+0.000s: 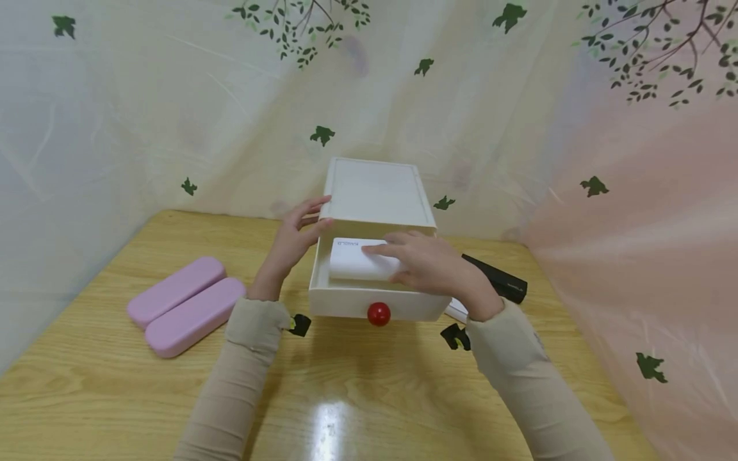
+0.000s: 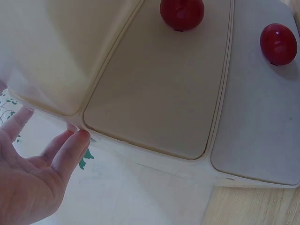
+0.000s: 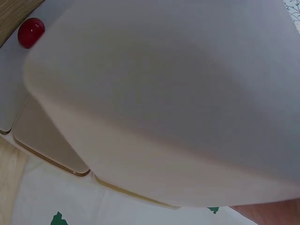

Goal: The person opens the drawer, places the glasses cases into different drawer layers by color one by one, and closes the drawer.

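Right hand grips white box in open drawer (red knob near side); left hand open, fingers touching cabinet. Two pink cases left on worktop, black stapler right behind wrist.

a large pale white block fills most of the view, close and blurred. a red knob sits at upper left on a white drawer front, with wood grain at the corner.
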A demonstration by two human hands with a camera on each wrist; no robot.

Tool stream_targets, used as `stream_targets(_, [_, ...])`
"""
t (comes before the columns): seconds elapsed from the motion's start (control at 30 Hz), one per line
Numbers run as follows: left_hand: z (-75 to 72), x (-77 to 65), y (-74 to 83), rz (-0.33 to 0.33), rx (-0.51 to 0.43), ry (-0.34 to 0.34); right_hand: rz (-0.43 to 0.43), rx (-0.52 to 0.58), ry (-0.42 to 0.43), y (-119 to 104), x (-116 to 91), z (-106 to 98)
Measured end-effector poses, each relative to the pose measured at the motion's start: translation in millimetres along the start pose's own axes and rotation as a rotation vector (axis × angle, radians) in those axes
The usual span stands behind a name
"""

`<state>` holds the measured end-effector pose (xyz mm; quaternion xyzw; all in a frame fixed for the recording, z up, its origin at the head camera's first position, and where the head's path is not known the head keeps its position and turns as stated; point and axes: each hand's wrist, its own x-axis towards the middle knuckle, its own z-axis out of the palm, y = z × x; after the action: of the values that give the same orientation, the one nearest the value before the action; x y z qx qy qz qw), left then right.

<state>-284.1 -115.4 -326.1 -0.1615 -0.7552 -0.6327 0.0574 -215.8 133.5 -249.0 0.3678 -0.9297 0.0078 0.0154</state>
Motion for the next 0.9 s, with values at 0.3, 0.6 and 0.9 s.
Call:
stream_targets(0.3, [-0.6,-0.7,0.6,0.010,-0.004,-0.012,0.010,0.050,-0.036,4.1,5.6,8.2])
stream_targets(0.6, [-1.1,-0.7,-0.5,0.016,-0.005,-0.013,0.034,0.079,-0.027,10.9,9.9,16.3])
stream_targets(0.9, [0.2,0.7,-1.7,0.018,-0.014,-0.010,0.046,0.019,0.031,15.6,15.2,20.7])
